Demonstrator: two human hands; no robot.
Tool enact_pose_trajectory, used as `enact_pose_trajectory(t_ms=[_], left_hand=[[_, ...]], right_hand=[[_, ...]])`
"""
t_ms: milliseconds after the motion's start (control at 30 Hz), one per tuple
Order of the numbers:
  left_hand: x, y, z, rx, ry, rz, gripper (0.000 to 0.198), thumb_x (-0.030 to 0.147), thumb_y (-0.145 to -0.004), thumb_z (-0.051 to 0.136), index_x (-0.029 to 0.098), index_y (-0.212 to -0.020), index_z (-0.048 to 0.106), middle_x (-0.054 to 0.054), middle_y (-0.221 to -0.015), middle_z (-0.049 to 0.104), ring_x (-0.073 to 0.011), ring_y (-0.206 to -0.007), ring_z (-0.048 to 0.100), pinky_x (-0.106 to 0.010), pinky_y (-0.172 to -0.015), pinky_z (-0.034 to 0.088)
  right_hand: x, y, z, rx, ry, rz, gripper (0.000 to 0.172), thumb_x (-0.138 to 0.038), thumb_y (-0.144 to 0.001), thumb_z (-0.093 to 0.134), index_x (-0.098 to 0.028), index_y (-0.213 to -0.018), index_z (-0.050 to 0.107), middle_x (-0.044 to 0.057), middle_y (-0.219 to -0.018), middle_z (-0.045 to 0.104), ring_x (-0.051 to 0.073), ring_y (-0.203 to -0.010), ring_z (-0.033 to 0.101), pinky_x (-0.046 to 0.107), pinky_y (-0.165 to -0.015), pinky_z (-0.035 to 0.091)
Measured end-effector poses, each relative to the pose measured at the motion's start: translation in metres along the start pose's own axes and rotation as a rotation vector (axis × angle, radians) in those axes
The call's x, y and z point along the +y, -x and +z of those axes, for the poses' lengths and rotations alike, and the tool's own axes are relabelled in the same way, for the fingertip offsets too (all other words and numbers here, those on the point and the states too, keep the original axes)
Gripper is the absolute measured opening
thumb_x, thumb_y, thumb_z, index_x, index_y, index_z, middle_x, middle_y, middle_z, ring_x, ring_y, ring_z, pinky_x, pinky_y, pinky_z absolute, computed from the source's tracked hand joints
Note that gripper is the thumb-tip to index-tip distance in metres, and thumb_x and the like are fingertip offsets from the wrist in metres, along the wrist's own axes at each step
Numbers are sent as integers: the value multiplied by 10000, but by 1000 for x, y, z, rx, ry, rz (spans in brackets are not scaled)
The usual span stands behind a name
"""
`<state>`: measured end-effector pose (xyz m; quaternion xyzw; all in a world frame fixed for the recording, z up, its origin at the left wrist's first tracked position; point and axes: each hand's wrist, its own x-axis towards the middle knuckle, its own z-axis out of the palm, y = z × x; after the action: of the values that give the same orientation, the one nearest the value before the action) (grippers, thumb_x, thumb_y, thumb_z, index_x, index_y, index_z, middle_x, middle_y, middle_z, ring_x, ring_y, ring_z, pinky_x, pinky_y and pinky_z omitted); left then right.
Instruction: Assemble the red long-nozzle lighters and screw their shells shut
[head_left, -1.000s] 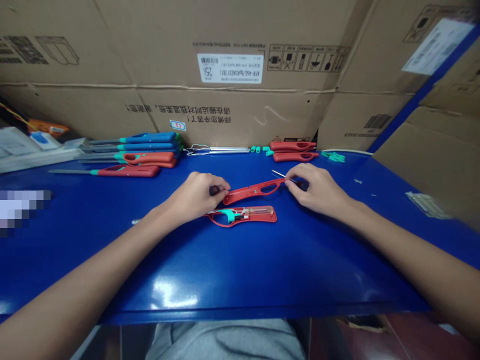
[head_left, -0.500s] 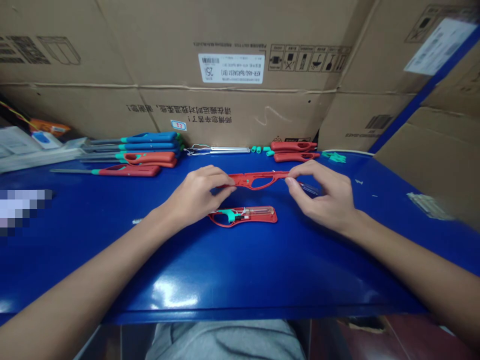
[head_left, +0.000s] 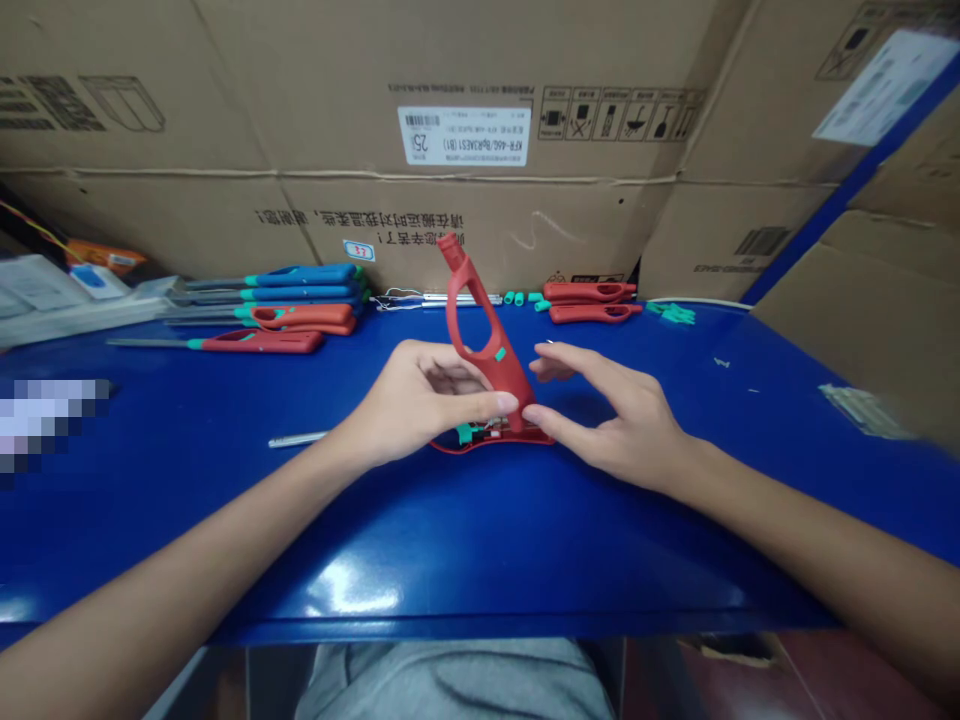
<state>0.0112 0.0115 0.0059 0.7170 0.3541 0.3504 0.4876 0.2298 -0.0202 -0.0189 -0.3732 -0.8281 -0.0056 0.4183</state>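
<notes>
A red lighter shell half (head_left: 508,372), with an oval opening and a small green piece on its side, is tilted up with its narrow end pointing up and left. My left hand (head_left: 420,400) grips its lower end, thumb in front. My right hand (head_left: 619,415) is beside that lower end, fingers apart, the thumb tip at the shell's edge. Behind and below lies the other red lighter half (head_left: 457,449) on the table, partly hidden by my left hand and the raised shell. Its green trigger (head_left: 466,434) shows.
Assembled blue lighters (head_left: 300,275) and red lighters (head_left: 262,342) lie at the back left. Metal rods with wires (head_left: 457,299), green caps (head_left: 514,298), red handles (head_left: 592,313) and green pieces (head_left: 673,313) line the back. A cardboard box (head_left: 525,220) walls off the blue table (head_left: 465,560).
The red shell half has turned from level to upright, its outer side now facing me. My right hand has let go of its narrow end and opened; my left hand still holds it.
</notes>
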Motion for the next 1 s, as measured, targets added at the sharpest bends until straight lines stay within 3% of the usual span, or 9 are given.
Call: enact_pose_trajectory(t_ms=[100,267,467,567,633,667,700,800,1000], left_hand=[[2,2,0,-23,-73,14,235,344,-689,792,134,-775,731,-47,-743,752,-191,-658,707,-287,-628,595],[-2,0,-5,25,-53,25,202,320,-683,797,137,-740,733,-48,-732,751,-192,-651,707,-288,-627,597],[-4,2,9,-10,-51,76,185,302,-740,747,144,-836,748,-43,-787,760,-180,-681,710,-260,-637,580],[6,4,-9,-132,-275,135,235,332,-786,713,191,-971,748,-41,-945,761,-198,-851,715,-284,-782,572],[13,4,-36,-306,-654,132,374,366,-688,797,241,-1036,739,-37,-1033,747,-231,-948,695,-303,-831,552],[15,4,-50,-314,-814,100,420,376,-636,830,241,-1025,743,-42,-1024,749,-243,-930,697,-304,-801,555],[16,4,-64,-293,-920,76,393,373,-641,825,229,-998,749,-45,-988,756,-241,-883,703,-294,-753,556],[16,6,-92,-401,-1019,-30,213,272,-758,734,209,-961,753,-25,-947,763,-195,-826,703,-242,-708,540],[6,22,-85,-334,-961,-29,257,358,-851,635,205,-1039,723,-34,-1015,745,-203,-879,689,-279,-765,534]], right_hand=[[-5,0,2,3,5,-12,280,-267,-891,599,-214,-1166,603,56,-1023,734,192,-892,707,340,-831,576],[-10,-2,4,-46,-83,37,419,-341,-839,673,-212,-1223,568,49,-1020,722,184,-867,698,328,-817,577],[-13,-6,11,-73,-250,128,395,-311,-807,721,-210,-1161,578,58,-1023,671,183,-889,650,320,-770,566],[-11,-7,9,-78,-384,239,419,-264,-781,731,-208,-1164,570,60,-1023,633,180,-876,631,298,-684,563],[-7,-7,5,-101,-364,258,349,-238,-792,706,-211,-1119,587,63,-1042,620,179,-879,618,304,-695,551],[-5,-7,2,-121,-328,256,313,-235,-797,697,-212,-1092,596,63,-1044,618,177,-871,609,311,-704,542],[-2,-7,0,-146,-281,255,289,-234,-800,691,-210,-1074,603,62,-1035,615,176,-857,598,318,-709,531],[8,-5,-4,-170,-166,259,272,-235,-791,697,-201,-1049,617,55,-993,605,160,-786,560,318,-684,499],[15,-4,-3,-170,-110,233,290,-250,-790,698,-194,-1061,611,50,-992,612,152,-752,552,310,-677,484]])
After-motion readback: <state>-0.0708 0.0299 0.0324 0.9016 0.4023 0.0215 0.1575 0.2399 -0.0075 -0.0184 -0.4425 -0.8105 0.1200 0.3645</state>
